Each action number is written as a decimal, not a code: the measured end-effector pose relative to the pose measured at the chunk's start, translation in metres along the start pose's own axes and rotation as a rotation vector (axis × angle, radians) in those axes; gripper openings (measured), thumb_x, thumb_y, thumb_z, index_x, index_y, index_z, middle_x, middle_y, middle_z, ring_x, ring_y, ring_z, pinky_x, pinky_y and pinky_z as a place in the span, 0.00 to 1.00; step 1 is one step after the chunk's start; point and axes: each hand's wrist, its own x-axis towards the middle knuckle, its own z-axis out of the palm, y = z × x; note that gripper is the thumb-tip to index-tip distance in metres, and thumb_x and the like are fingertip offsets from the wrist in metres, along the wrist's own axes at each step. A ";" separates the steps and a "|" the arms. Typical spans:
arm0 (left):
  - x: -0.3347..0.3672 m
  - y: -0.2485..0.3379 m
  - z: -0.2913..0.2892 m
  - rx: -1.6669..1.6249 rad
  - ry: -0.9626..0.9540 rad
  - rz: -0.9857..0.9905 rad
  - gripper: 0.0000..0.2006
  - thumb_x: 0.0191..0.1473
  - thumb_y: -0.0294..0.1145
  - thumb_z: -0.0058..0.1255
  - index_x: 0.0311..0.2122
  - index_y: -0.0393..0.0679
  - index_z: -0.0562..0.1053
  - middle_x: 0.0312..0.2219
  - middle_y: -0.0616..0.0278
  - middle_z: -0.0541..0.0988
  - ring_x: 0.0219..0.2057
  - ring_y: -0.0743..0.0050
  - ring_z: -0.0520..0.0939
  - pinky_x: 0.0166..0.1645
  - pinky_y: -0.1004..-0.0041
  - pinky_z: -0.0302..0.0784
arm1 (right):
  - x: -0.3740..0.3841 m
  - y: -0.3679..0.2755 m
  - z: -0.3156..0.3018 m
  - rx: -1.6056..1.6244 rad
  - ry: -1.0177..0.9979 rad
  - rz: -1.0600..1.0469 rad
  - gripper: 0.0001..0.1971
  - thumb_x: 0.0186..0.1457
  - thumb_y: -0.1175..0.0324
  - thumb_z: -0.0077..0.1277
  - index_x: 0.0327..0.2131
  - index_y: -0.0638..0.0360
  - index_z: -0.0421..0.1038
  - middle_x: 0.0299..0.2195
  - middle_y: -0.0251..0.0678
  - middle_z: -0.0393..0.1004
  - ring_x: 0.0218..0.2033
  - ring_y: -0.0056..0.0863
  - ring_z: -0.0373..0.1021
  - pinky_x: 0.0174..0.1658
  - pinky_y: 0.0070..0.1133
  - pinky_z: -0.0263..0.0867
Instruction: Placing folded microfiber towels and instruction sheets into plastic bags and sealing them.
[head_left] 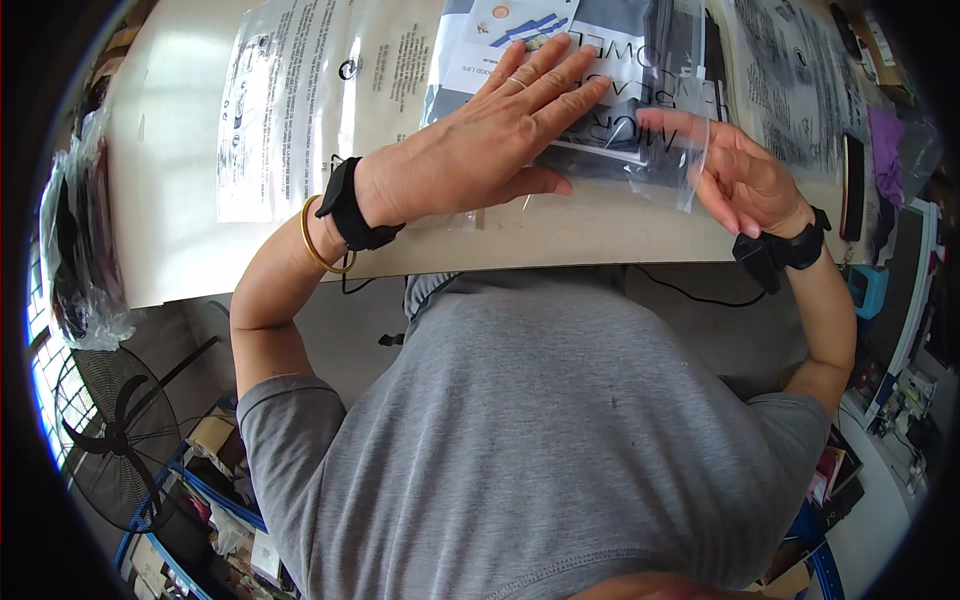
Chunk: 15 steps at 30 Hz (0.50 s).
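Observation:
A clear plastic bag with printed lettering lies on the worktable. Inside it are a dark folded item and a white printed card with a blue picture. My left hand rests flat on top of the bag, fingers stretched out and thumb apart. At the bag's right edge is my right hand, its fingers apart and partly bent. The index finger points left and shows through the clear film; whether it is inside or under the bag I cannot tell.
Flat printed clear bags lie left and right on the pale worktable. A bundle of plastic-wrapped items hangs by its left edge. A black fan stands lower left. Purple cloth lies far right.

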 end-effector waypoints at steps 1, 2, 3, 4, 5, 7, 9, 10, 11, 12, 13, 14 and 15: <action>0.000 -0.001 0.000 -0.001 0.002 0.003 0.45 0.47 0.44 0.57 0.66 0.53 0.46 0.66 0.61 0.42 0.67 0.62 0.37 0.69 0.55 0.30 | 0.000 0.000 0.000 -0.006 -0.021 0.005 0.37 0.61 0.54 0.44 0.61 0.70 0.42 0.12 0.35 0.68 0.05 0.15 0.59 0.08 0.08 0.55; 0.001 -0.001 0.000 -0.001 0.004 0.006 0.44 0.47 0.44 0.57 0.66 0.53 0.46 0.66 0.61 0.42 0.67 0.62 0.37 0.69 0.55 0.30 | 0.001 -0.001 -0.001 -0.005 -0.022 0.006 0.37 0.61 0.54 0.44 0.61 0.70 0.42 0.12 0.35 0.68 0.05 0.15 0.59 0.08 0.08 0.55; 0.001 -0.001 0.000 -0.002 0.005 0.009 0.44 0.47 0.44 0.57 0.66 0.53 0.46 0.66 0.61 0.42 0.67 0.62 0.37 0.69 0.54 0.30 | 0.001 -0.001 -0.001 -0.013 -0.008 0.018 0.37 0.61 0.53 0.45 0.61 0.70 0.42 0.12 0.35 0.68 0.05 0.15 0.59 0.08 0.08 0.55; 0.000 -0.001 0.000 -0.002 0.005 0.009 0.44 0.47 0.44 0.57 0.66 0.53 0.46 0.66 0.61 0.42 0.67 0.62 0.37 0.69 0.54 0.30 | 0.002 -0.001 -0.001 -0.020 0.006 0.029 0.38 0.60 0.53 0.46 0.61 0.70 0.42 0.12 0.35 0.68 0.05 0.14 0.59 0.08 0.08 0.55; 0.000 0.000 0.000 0.002 0.003 0.007 0.44 0.47 0.43 0.57 0.66 0.53 0.46 0.66 0.60 0.42 0.67 0.61 0.37 0.69 0.54 0.30 | 0.003 -0.002 -0.001 -0.027 0.020 0.041 0.38 0.60 0.52 0.46 0.61 0.70 0.43 0.12 0.35 0.69 0.05 0.14 0.59 0.08 0.08 0.55; 0.000 0.000 0.000 0.010 -0.001 0.005 0.43 0.48 0.43 0.57 0.66 0.53 0.47 0.66 0.60 0.43 0.67 0.61 0.38 0.69 0.54 0.30 | 0.004 -0.004 0.000 -0.044 0.011 0.050 0.39 0.59 0.52 0.47 0.61 0.70 0.43 0.12 0.35 0.69 0.05 0.14 0.59 0.08 0.08 0.55; 0.000 0.000 0.000 0.008 0.001 0.005 0.43 0.48 0.42 0.57 0.66 0.53 0.47 0.66 0.60 0.43 0.67 0.61 0.38 0.69 0.54 0.30 | 0.005 -0.006 0.001 -0.079 -0.009 0.069 0.39 0.58 0.52 0.49 0.61 0.70 0.44 0.12 0.35 0.68 0.05 0.13 0.59 0.09 0.08 0.54; 0.001 0.001 0.000 0.005 0.004 0.004 0.43 0.48 0.41 0.57 0.66 0.53 0.47 0.66 0.60 0.43 0.67 0.61 0.38 0.69 0.54 0.30 | 0.004 -0.007 0.002 -0.078 -0.009 0.069 0.39 0.58 0.52 0.49 0.61 0.70 0.44 0.12 0.35 0.68 0.05 0.13 0.59 0.09 0.08 0.54; 0.001 0.001 0.000 0.003 0.009 0.001 0.43 0.48 0.40 0.57 0.66 0.53 0.47 0.66 0.60 0.43 0.67 0.61 0.38 0.69 0.54 0.31 | 0.003 -0.008 0.002 -0.149 0.016 0.102 0.39 0.58 0.53 0.50 0.61 0.70 0.44 0.12 0.35 0.69 0.05 0.12 0.59 0.09 0.08 0.53; 0.001 0.001 -0.001 0.004 0.009 -0.001 0.43 0.48 0.40 0.57 0.66 0.53 0.47 0.66 0.60 0.43 0.67 0.61 0.38 0.69 0.54 0.31 | 0.003 -0.009 0.002 -0.220 0.040 0.136 0.39 0.57 0.54 0.51 0.61 0.70 0.44 0.12 0.35 0.69 0.05 0.12 0.59 0.09 0.08 0.52; 0.002 0.001 -0.002 0.021 0.009 0.003 0.43 0.47 0.40 0.58 0.65 0.50 0.48 0.65 0.57 0.45 0.67 0.57 0.40 0.68 0.53 0.32 | 0.002 -0.010 0.003 -0.291 0.065 0.170 0.39 0.57 0.55 0.52 0.61 0.71 0.45 0.13 0.35 0.70 0.05 0.11 0.59 0.10 0.08 0.52; 0.002 0.002 -0.003 0.037 0.010 0.007 0.43 0.47 0.39 0.59 0.65 0.48 0.49 0.65 0.54 0.47 0.67 0.53 0.41 0.68 0.52 0.34 | 0.001 -0.011 0.004 -0.292 0.062 0.171 0.39 0.57 0.55 0.52 0.61 0.71 0.45 0.13 0.35 0.70 0.05 0.11 0.59 0.10 0.08 0.52; 0.003 0.002 -0.003 0.054 0.010 0.011 0.43 0.46 0.38 0.60 0.65 0.45 0.50 0.64 0.50 0.50 0.66 0.49 0.43 0.68 0.51 0.36 | -0.001 -0.013 0.005 -0.319 0.042 0.192 0.39 0.56 0.56 0.52 0.61 0.71 0.46 0.13 0.35 0.71 0.05 0.11 0.59 0.10 0.08 0.52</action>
